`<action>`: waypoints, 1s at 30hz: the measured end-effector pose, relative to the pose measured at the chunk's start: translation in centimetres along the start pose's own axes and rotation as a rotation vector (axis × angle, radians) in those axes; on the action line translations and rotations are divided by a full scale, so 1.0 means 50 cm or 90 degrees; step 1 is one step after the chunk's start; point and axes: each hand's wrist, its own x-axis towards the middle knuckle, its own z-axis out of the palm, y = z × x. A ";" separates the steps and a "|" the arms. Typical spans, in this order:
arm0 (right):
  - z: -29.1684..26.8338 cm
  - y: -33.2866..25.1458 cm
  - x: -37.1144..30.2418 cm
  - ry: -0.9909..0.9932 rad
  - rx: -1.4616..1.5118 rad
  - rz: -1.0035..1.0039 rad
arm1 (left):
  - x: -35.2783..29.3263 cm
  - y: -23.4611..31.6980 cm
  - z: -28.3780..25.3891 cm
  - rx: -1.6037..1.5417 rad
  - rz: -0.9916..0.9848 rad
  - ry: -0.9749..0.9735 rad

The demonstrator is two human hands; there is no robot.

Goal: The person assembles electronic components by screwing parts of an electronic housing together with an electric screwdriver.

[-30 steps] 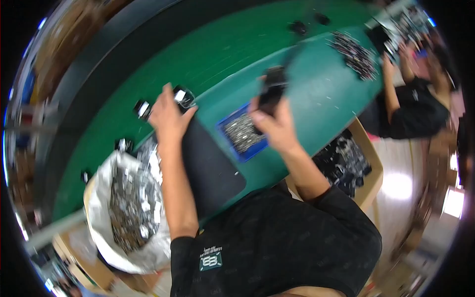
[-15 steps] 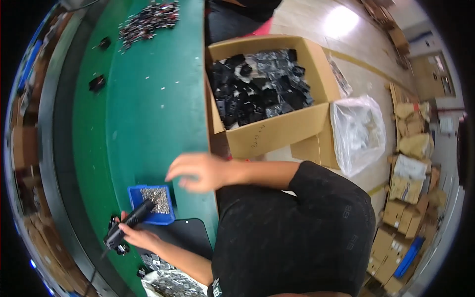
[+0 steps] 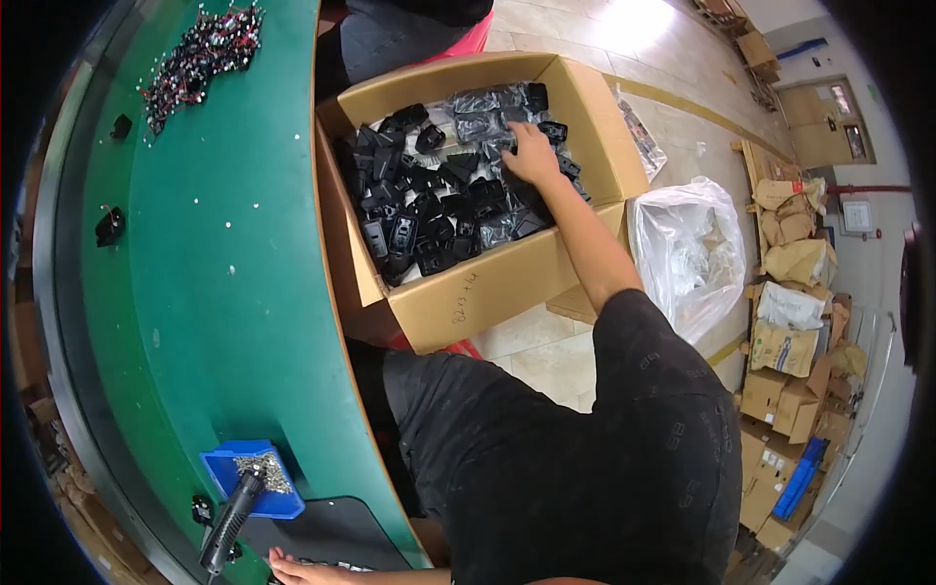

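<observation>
My right hand (image 3: 532, 156) reaches into a big cardboard box (image 3: 507, 283), over black plastic housings (image 3: 419, 210), some in clear plastic bags (image 3: 478, 125). Its thumb and forefinger are apart, nearest the bagged parts; no held part shows. At the lower edge, my left hand (image 3: 300, 571) appears open beside flat metal pieces (image 3: 336, 565) and a dark mat (image 3: 327, 529). Apart from that hand, a black electric screwdriver (image 3: 231, 525) leans with its tip end over small screws (image 3: 261, 472) in a blue tray (image 3: 285, 505).
The green workbench (image 3: 263, 322) carries a heap of wired parts (image 3: 200, 63) at its far end and two loose black pieces along the left. A bag-lined bin (image 3: 687, 263) stands right of the box. Another person's dark-clothed leg (image 3: 390, 44) is beyond the box.
My right hand has gone from above the bench into the cardboard box. The left hand has let go of the screwdriver and drawn back towards the metal pieces. The view has shifted right.
</observation>
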 end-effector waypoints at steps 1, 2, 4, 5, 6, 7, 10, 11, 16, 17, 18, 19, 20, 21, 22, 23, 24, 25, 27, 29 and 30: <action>0.006 -0.012 0.007 -0.043 -0.051 0.112 | -0.008 -0.009 0.001 -0.006 -0.008 0.038; 0.010 -0.015 -0.001 -0.047 -0.053 0.110 | -0.016 -0.015 0.002 -0.013 -0.014 0.075; 0.015 -0.023 -0.030 -0.214 -0.019 0.057 | -0.049 0.004 0.021 -0.032 0.040 0.083; 0.031 -0.015 -0.052 -0.182 0.079 -0.008 | -0.071 0.037 0.051 -0.093 0.024 0.115; 0.007 -0.053 -0.069 -0.214 0.200 -0.026 | -0.087 0.053 0.072 -0.148 0.007 0.150; -0.010 -0.074 -0.084 -0.299 0.322 0.018 | -0.083 0.060 0.073 -0.159 0.105 0.032; 0.033 -0.035 -0.048 -0.231 0.420 0.101 | -0.137 0.106 0.144 -0.232 0.295 -0.114; 0.036 -0.033 -0.025 -0.120 0.321 0.087 | -0.143 0.136 0.164 -0.250 0.339 -0.148; 0.074 0.067 0.038 0.084 -0.036 -0.050 | -0.149 0.198 0.240 -0.289 0.405 -0.344; 0.070 0.062 0.054 -0.028 -0.033 -0.009 | -0.149 0.205 0.239 -0.305 0.397 -0.355; 0.066 0.057 0.069 -0.139 -0.032 0.032 | -0.148 0.205 0.239 -0.302 0.394 -0.353; 0.060 0.056 0.078 -0.176 -0.012 0.049 | -0.145 0.203 0.241 -0.307 0.378 -0.366; 0.057 0.053 0.086 -0.177 -0.014 0.047 | -0.143 0.201 0.242 -0.313 0.361 -0.379; 0.055 0.049 0.093 -0.223 0.035 0.024 | -0.144 0.203 0.242 -0.314 0.359 -0.379; 0.051 0.043 0.101 -0.269 0.084 0.002 | -0.143 0.203 0.241 -0.312 0.340 -0.379; 0.040 0.025 0.102 -0.249 0.216 -0.125 | -0.143 0.203 0.242 -0.308 0.322 -0.378; 0.035 0.001 0.095 -0.254 0.373 -0.150 | -0.140 0.202 0.243 -0.308 0.319 -0.376; 0.038 0.000 0.097 -0.280 0.476 -0.072 | -0.139 0.200 0.242 -0.314 0.314 -0.382; 0.049 0.018 0.109 -0.302 0.576 0.007 | -0.138 0.198 0.240 -0.322 0.308 -0.389; 0.082 0.043 0.137 -0.366 0.659 0.239 | -0.137 0.198 0.239 -0.312 0.298 -0.383; 0.111 0.040 0.134 -0.373 0.670 0.237 | -0.143 0.199 0.239 -0.300 0.301 -0.377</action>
